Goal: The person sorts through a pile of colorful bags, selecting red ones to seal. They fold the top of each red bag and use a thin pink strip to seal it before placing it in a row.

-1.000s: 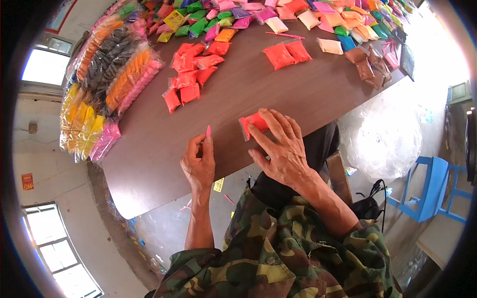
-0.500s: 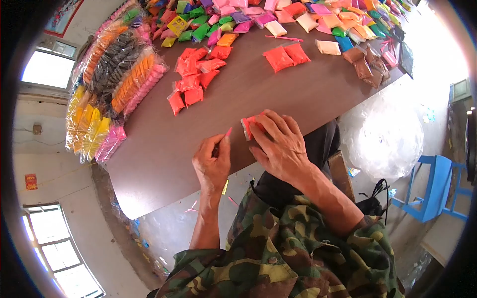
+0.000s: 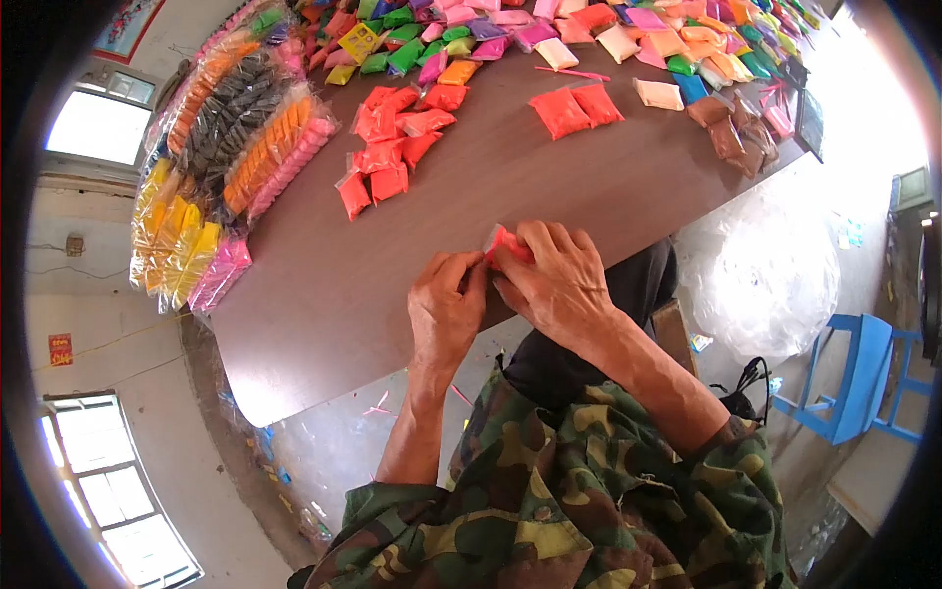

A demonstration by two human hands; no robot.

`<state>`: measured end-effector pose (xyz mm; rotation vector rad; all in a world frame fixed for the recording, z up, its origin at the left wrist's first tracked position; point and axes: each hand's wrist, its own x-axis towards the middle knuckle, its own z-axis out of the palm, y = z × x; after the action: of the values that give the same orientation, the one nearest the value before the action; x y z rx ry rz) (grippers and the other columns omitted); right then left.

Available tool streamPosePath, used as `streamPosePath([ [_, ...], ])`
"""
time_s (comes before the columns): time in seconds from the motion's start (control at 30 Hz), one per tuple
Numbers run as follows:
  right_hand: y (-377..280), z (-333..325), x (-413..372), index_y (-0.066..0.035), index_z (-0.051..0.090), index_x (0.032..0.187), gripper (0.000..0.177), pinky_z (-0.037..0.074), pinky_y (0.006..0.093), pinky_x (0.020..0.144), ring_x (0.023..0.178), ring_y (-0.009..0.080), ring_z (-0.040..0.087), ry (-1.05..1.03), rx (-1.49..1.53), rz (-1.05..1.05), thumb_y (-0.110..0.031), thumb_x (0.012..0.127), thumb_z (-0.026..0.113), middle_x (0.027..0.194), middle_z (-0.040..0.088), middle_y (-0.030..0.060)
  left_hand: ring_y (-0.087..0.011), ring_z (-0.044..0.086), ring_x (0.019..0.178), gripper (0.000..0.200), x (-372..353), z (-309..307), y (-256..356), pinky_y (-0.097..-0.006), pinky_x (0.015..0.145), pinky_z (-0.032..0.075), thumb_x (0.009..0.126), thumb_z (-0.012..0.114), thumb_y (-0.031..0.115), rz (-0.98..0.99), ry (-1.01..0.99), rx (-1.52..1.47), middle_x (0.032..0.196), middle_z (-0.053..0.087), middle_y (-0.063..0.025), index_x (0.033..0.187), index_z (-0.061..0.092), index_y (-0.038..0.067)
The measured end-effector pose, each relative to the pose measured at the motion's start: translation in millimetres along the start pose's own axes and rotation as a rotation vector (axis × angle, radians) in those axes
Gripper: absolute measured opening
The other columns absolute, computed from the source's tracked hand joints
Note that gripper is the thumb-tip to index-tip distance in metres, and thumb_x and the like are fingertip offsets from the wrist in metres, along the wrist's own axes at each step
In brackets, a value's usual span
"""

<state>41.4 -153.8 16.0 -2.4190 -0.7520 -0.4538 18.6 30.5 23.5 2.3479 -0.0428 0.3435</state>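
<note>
Presently, from the head view, clamping a small red packet (image 3: pixel 508 245) under the right hand (image 3: pixel 554 285), fingers folded over it, pinning it to the brown table (image 3: pixel 549 187) just inside the near edge; curling the left hand (image 3: pixel 446 309) shut against the packet's left end, thumb touching the plastic; hiding whatever that fist may be pinching. Likely risking a slide off the edge to the floor, being so close to the lip, should the pressing fingers loosen; possibly risking a split and spilled fill, squeezing thin plastic from two sides; hardly threatening the loose red packets (image 3: pixel 388 147) or the bundled sleeves (image 3: pixel 226 147), lying well apart. Offering no readable writing: showing print on a yellow label (image 3: pixel 355 41) among the far packets and on a red notice (image 3: pixel 61 348) on the wall, both too small to make out; showing no brand.
</note>
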Motion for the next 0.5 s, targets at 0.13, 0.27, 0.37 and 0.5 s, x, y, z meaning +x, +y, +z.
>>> streamPosePath([
  [0.13,2.5,4.5,1.5,-0.011,0.076,0.104,0.027,0.052,0.0439,0.082,0.105,0.0291,0.064,0.031,0.016,-0.003,-0.021,0.081,0.086,0.114,0.060,0.0095,-0.0340,0.073,0.077,0.009,5.9,-2.2,0.9,-0.0430,0.069,0.057,0.096,0.078,0.008,0.026,-0.026,0.055,0.095,0.075,-0.0147,0.103,0.079,0.004],
  [0.27,1.0,11.7,-1.3,-0.012,0.075,0.104,0.027,0.054,0.0443,0.079,0.103,0.0298,0.065,0.067,0.053,0.038,-0.018,0.080,0.087,0.114,0.059,0.0090,-0.0294,0.071,0.077,0.008,12.5,-1.4,-3.6,-0.0403,0.070,0.056,0.096,0.078,0.008,-0.007,-0.053,0.094,0.092,0.074,-0.0146,0.101,0.079,0.002],
  [0.37,-0.9,13.3,-2.1,-0.012,0.075,0.103,0.028,0.056,0.0446,0.077,0.102,0.0305,0.065,0.101,0.075,0.047,-0.017,0.079,0.088,0.114,0.059,0.0087,-0.0264,0.070,0.076,0.009,26.5,-3.4,-13.6,-0.0385,0.070,0.055,0.096,0.079,0.008,-0.005,-0.044,0.117,0.090,0.073,-0.0148,0.100,0.079,0.001],
  [0.5,-2.9,15.6,-2.1,-0.014,0.076,0.105,0.030,0.057,0.0436,0.076,0.097,0.0297,0.066,0.119,0.074,0.082,-0.016,0.078,0.089,0.111,0.060,0.0068,-0.0265,0.070,0.076,0.009,36.3,-8.5,-7.2,-0.0391,0.070,0.055,0.098,0.077,0.009,0.018,-0.101,0.089,0.089,0.073,-0.0152,0.100,0.079,0.001],
])
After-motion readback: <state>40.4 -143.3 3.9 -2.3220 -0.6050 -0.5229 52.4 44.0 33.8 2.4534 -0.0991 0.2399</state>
